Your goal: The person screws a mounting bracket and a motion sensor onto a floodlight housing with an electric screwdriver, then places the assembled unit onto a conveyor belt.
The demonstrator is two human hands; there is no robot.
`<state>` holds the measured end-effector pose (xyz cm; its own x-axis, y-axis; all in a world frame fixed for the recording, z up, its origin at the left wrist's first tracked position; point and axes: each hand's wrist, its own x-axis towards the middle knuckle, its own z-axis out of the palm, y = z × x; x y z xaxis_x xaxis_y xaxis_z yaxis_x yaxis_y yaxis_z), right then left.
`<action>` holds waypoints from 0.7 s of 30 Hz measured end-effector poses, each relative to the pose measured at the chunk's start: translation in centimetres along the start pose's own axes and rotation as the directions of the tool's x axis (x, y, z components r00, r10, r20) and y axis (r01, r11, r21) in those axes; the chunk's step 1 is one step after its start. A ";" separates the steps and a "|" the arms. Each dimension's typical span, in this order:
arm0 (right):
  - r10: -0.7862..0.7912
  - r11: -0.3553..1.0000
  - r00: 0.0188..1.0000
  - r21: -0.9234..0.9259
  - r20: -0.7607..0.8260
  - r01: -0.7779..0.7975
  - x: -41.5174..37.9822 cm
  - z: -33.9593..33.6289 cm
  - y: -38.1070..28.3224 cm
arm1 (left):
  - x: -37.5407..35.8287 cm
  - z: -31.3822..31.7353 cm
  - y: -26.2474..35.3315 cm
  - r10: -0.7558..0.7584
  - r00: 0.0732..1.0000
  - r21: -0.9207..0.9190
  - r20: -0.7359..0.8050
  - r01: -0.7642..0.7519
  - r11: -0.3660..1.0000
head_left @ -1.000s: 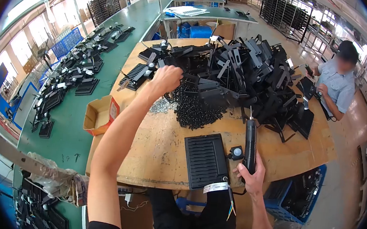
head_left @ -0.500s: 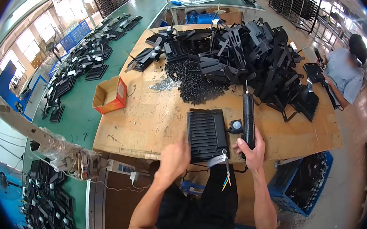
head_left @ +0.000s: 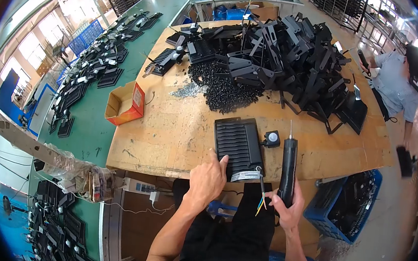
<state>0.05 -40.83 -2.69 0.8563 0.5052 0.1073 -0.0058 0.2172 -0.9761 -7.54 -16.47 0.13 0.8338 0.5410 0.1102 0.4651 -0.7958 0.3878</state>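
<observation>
A black finned floodlight lies fins up near the front edge of the table. A small sensor with a pale dome is joined to its right side, and a cable with bare coloured wires hangs off the near side. My left hand is closed at the lamp's near left corner, thumb over the fins. In my right hand is a black electric screwdriver, gripped by its lower body, bit pointing away from me, to the right of the lamp and apart from it.
Behind the lamp are a heap of black screws and a pile of black brackets. An open orange box stands left. Finished-looking lamps line the green bench. A blue crate sits lower right; a co-worker is beyond.
My left hand has moved up and right onto the lamp's corner. The screwdriver has come back toward me, slightly right. The co-worker has swung a dark object down, away from the table.
</observation>
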 end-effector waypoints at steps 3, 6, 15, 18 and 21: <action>0.050 0.997 0.997 -0.060 -0.062 -0.054 -1.4 0.6 0.2 | 0.6 0.8 -0.1 -0.003 1.000 0.019 -0.021 0.003 1.000; 0.025 0.999 0.999 -0.047 -0.035 -0.026 -1.4 0.6 1.1 | 1.1 2.0 0.3 0.018 0.997 0.030 -0.078 -0.016 0.999; 0.081 0.990 0.988 -0.102 -0.134 -0.095 -0.9 -0.9 1.1 | 8.6 -1.5 -3.4 0.058 0.964 -0.305 -0.260 -0.139 0.942; 0.185 0.975 0.975 -0.104 -0.125 -0.198 -1.1 -0.8 0.8 | 13.8 0.2 -4.7 0.204 0.953 -0.129 -0.225 -0.236 0.963; 0.286 0.941 0.941 -0.130 -0.183 -0.311 -2.4 -0.1 -0.1 | 15.8 2.1 -5.2 0.375 0.915 0.016 -0.151 -0.377 0.926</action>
<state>-1.97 -42.17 -2.83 0.8982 0.3848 -0.2125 -0.2049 -0.0611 -0.9769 3.81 -4.35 -2.04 0.8921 0.2374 0.3844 0.1212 -0.9454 0.3026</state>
